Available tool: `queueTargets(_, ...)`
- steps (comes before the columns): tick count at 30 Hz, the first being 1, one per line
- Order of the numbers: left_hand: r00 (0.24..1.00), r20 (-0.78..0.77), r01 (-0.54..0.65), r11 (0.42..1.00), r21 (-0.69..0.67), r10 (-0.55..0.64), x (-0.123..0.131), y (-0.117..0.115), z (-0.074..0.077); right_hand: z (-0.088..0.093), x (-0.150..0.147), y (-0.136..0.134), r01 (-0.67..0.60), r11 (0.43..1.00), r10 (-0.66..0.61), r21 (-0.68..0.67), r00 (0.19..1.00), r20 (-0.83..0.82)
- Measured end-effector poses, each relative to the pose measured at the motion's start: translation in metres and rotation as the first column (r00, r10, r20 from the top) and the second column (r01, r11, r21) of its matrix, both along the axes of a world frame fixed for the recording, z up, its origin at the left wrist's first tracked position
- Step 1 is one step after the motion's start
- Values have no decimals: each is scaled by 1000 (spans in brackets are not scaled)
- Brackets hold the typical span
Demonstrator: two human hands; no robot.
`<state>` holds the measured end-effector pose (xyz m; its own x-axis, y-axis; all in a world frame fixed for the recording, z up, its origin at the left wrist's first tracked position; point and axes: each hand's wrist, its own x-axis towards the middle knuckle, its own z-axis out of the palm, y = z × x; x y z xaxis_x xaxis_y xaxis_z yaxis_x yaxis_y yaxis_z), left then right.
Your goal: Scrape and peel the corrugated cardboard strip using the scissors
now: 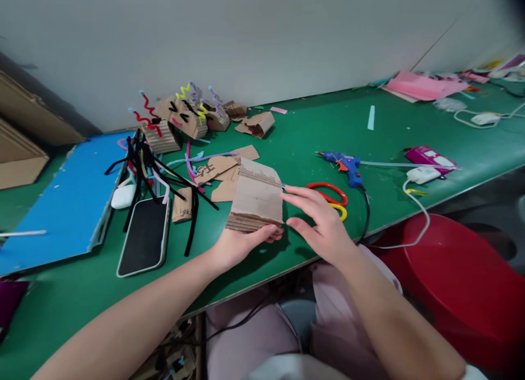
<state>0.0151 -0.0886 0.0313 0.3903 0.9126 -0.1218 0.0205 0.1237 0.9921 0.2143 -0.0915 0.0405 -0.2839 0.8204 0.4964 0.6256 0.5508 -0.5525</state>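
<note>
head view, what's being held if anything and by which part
The left hand holds the corrugated cardboard piece by its near edge; whether the right hand grips its right edge cannot be told.

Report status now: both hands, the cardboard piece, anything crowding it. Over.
Left hand gripping cardboard piece at its near edge. Right hand open at its right edge. Cardboard scraps just left; red and yellow handles partly behind right hand.

The tan cardboard piece [259, 191], ridged along its near side, sits in the left hand [240, 246]

Hands [241, 245] at folded cardboard [258, 193]
</note>
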Motion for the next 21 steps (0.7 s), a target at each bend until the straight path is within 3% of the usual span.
queueTargets(2, 999, 33, 4, 1000, -22, -3, -1, 0, 2, -7, 13, 4, 211, 976, -196, -44, 954, 227)
queueTargets(3, 999, 53, -4, 999, -35, 6, -1, 0, 4, -12, 23, 7, 320, 942, -257, -100, 881, 397)
queueTargets(8, 962, 269, -22, 994, -103, 50, 2, -3, 32, -24, 67, 26, 344, 910, -152, -231, 796, 586)
queueTargets(13, 908, 411, -47, 994, -96, 83, -4, -9, 71, -5, 67, 32, 341, 881, -48, -329, 754, 655)
queueTargets(17, 885, 446, -127, 991, -46, 134, -15, -11, 85, 15, 73, 16, 382, 862, -76, -333, 747, 661)
queueTargets(19, 884, 442, -155, 987, -33, 154, -18, -11, 87, 27, 80, 1, 403, 828, -114, -389, 801, 588)
queueTargets(21, 886, 431, -180, 983, -24, 172, -19, -12, 89, 39, 88, -17, 354, 842, -169, -408, 890, 423)
